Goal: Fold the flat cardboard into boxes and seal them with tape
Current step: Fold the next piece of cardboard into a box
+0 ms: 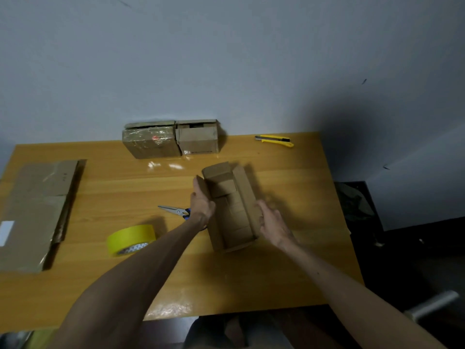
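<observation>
A half-folded brown cardboard box [232, 210] stands on the wooden table [289, 185] in the middle, its flaps partly turned in at the far end. My left hand [201, 205] presses flat against its left wall. My right hand [273, 222] holds its right wall, fingers curled over the edge. A yellow tape roll [130, 239] lies to the left of my left forearm. Flat cardboard sheets [35, 215] are stacked at the table's left edge.
Two taped boxes [171, 139] stand against the wall at the back. Scissors [176, 211] lie just left of my left hand. A yellow utility knife [275, 141] lies at the back right. A dark object [357, 205] sits beyond the table's right edge.
</observation>
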